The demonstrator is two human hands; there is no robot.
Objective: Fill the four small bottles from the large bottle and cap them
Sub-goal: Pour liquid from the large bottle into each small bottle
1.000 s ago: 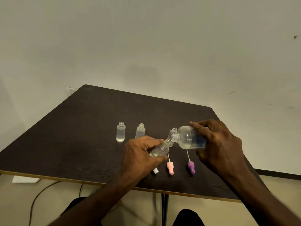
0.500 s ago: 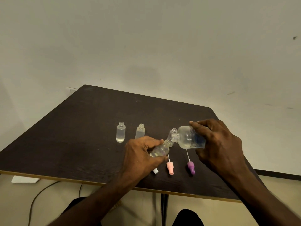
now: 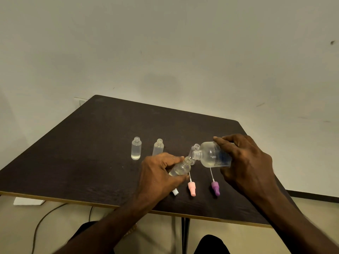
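A dark table [image 3: 91,162] stood against a pale wall [image 3: 165,52], with a white paper [image 3: 27,201] and a cable [image 3: 42,220] on the floor below its near left edge. Farthest left on the table, a small bottle [image 3: 136,150] stood upright and uncapped, holding clear liquid. Near it to the right stood a second bottle [image 3: 158,147], also uncapped, its base hidden behind the person's left hand [image 3: 157,173]. That hand had its fingers and thumb curled round a third bottle [image 3: 180,167], held tilted with its mouth up to the right. Just under the hand a white cap [image 3: 175,191] lay on the table. The large bottle [image 3: 212,156], tipped on its side in the grip of the right hand [image 3: 245,162], met the tilted bottle mouth to mouth, clear liquid pooled along its lower side. A fourth bottle [image 3: 194,148] stood behind the two mouths, mostly hidden. In front lay a pink cap [image 3: 191,188] and, to its right, a purple cap [image 3: 215,188], each with a thin white tube pointing away from the person.
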